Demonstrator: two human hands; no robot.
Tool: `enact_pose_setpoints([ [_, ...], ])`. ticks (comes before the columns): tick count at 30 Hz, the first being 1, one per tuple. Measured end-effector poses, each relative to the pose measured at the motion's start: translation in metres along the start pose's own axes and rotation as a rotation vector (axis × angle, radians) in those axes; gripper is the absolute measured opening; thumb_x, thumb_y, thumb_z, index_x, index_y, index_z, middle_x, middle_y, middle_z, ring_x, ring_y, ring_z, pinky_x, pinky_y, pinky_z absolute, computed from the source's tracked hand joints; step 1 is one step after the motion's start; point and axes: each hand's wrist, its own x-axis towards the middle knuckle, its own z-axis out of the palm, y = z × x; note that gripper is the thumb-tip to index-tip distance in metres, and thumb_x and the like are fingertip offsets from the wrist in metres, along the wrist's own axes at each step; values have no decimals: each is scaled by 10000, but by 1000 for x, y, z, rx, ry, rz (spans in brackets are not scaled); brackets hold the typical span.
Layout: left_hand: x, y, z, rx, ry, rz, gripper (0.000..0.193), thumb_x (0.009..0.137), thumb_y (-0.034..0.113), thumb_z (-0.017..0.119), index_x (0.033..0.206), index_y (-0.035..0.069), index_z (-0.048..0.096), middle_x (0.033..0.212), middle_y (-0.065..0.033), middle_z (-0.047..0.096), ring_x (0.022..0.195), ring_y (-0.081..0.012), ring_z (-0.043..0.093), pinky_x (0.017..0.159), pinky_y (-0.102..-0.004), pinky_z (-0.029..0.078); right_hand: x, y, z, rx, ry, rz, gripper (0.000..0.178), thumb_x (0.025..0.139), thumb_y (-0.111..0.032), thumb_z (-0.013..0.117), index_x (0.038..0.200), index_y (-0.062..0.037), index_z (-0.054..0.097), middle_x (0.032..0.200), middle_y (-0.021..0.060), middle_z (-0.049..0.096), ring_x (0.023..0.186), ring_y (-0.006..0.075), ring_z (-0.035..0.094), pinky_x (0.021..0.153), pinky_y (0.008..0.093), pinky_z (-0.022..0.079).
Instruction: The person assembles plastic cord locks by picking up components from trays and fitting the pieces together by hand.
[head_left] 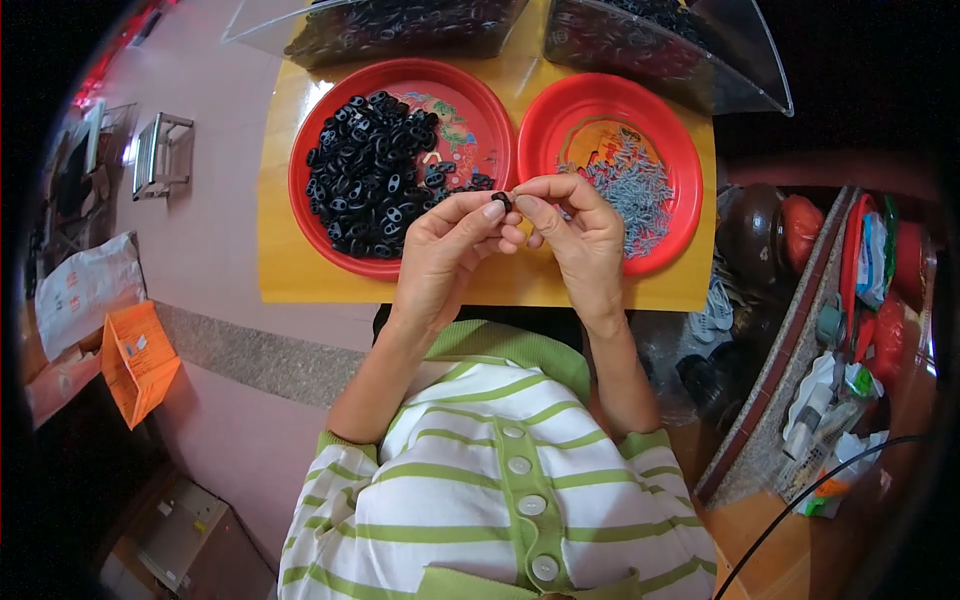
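Note:
Between the thumb and fingers of my left hand (446, 245) is a small black plastic piece (501, 202) with two holes. My right hand (582, 240) meets it from the right, thumb and forefinger pinched together at the piece's edge; whatever they grip is too small to make out. Behind my left hand stands a round red plate (298, 200) heaped with black two-hole pieces (365, 175) of the same sort. A second red plate (688, 170), partly behind my right hand, carries a pile of small grey screws (640, 190).
Both plates rest on a yellow tabletop (480, 290). Along its far edge are two clear bins, one on the left (400, 35) and one on the right (640, 50), filled with dark pieces. A metal stool (160, 155) stands on the floor at left. Bags and jars crowd the right side.

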Motion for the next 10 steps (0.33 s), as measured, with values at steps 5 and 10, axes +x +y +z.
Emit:
enact_pose_setpoints([
  [5, -1, 1, 0, 14, 9, 8, 152, 887, 73, 574, 986, -37, 607, 897, -113, 650, 771, -150, 636, 701, -250, 517, 0, 0, 2, -13, -3, 4, 107, 873, -119, 618, 934, -33, 631, 818, 13, 649, 720, 41, 593, 573, 185, 468],
  [10, -2, 2, 1, 105, 0, 72, 172, 886, 71, 575, 1007, -49, 604, 904, -117, 652, 769, -161, 638, 707, -250, 516, -2, -2, 4, -37, -20, 9, 121, 886, -124, 604, 958, -29, 621, 820, 8, 653, 713, 61, 605, 584, 191, 480],
])
